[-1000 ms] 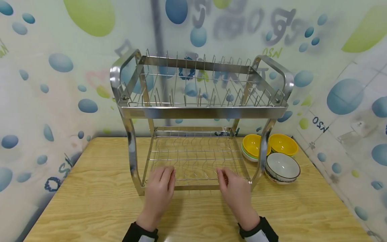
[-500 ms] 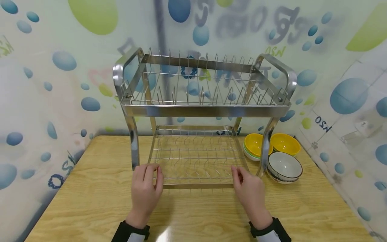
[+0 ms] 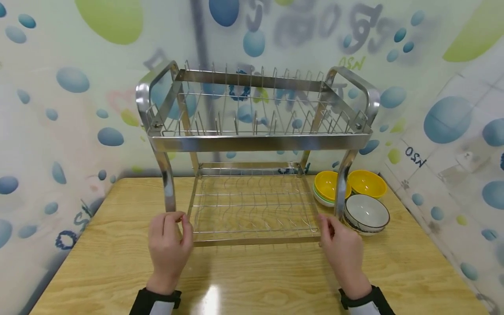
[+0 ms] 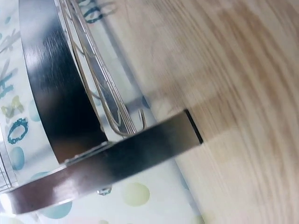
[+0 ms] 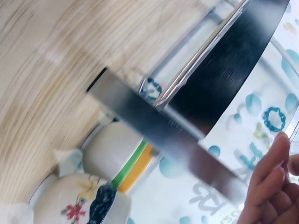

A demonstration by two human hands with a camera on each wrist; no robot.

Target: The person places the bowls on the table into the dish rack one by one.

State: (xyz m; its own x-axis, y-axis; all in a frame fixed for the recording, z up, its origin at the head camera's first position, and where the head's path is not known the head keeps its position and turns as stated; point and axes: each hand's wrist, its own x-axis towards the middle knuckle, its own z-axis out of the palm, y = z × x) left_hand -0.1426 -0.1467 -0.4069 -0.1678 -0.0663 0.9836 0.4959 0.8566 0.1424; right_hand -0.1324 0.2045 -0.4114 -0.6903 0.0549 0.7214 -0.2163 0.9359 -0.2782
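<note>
A two-tier steel dish rack stands on the wooden table, both tiers bare. My left hand is in front of its left front leg, and my right hand in front of the right one. Both sets of fingers are loosely curled with thumbs near the fingertips; neither hand holds anything. The left wrist view shows the rack's front leg and lower bar but no hand. Seen from the right wrist, the fingers are beside the other leg, gripping nothing.
Right of the rack are stacked bowls: a yellow bowl on others behind the right leg, another yellow bowl, and white bowls in front. A patterned wall stands behind the table, and another part closes the right side.
Both hands have moved apart, from near the middle of the lower front bar outward to the rack's two front legs. The rack and bowls stay in place; the head view shifts slightly.
</note>
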